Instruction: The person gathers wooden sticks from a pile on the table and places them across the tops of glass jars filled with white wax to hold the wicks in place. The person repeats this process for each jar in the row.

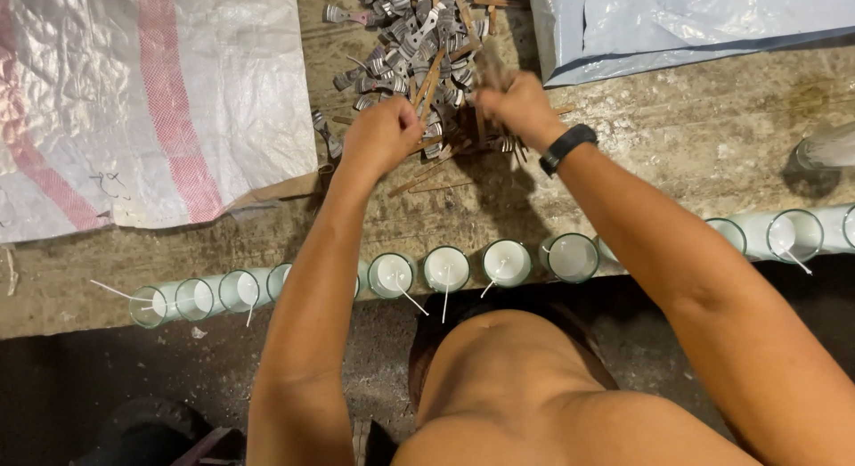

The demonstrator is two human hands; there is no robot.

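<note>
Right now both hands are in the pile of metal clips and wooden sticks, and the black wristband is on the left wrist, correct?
Not quite. The head view shows the black wristband on the right wrist. Both hands, left hand and right hand, are in the pile of metal clips and wooden sticks.

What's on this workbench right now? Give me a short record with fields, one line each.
Left hand: closed left hand at the near edge of the clip pile.
Right hand: right hand, black wristband, gripping wooden sticks.
Pile: metal clips and wooden strips heaped on the bench.
Bench edge: row of glass candle jars, white wax, wicks sticking out.
Left side: white woven sack with red stripe.
Top right: pale blue plastic bag.
</note>
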